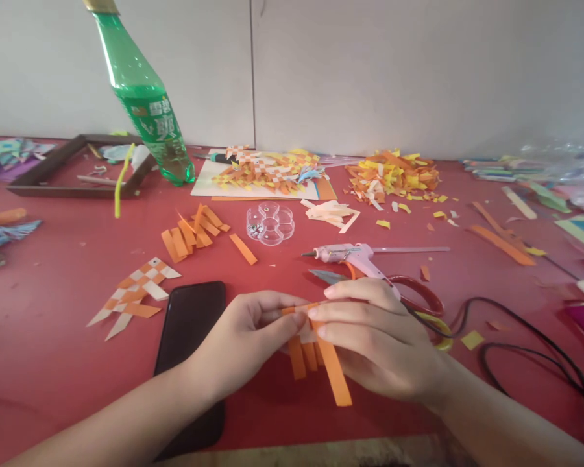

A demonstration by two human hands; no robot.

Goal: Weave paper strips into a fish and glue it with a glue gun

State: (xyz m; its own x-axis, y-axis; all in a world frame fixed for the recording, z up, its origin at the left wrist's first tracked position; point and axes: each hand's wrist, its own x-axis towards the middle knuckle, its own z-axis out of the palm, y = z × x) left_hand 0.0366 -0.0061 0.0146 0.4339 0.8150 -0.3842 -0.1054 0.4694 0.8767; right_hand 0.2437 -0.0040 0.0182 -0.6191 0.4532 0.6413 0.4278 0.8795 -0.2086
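Near the table's front edge, my left hand (pixel 257 334) and my right hand (pixel 379 340) meet over a small weave of orange and pale paper strips (pixel 307 336). Both hands have their fingers closed on it, the left thumb pressing on its top. One longer orange paper strip (pixel 335 373) hangs down from under my right fingertips, and shorter orange ends dangle beside it. Part of the weave is hidden by my fingers. Left of my hands lies a finished-looking orange and white woven paper fish (pixel 139 288) with a small eye. A black phone (pixel 192 324) lies partly under my left forearm.
Just beyond my right hand are a pink glue gun (pixel 350 254) and red-handled scissors (pixel 421 292). Loose orange strips (pixel 194 230) and a clear flower-shaped case (pixel 270 224) sit ahead. Behind stand a green bottle (pixel 150 117) and paper scraps (pixel 392 175). A black cable (pixel 525 314) curls at right.
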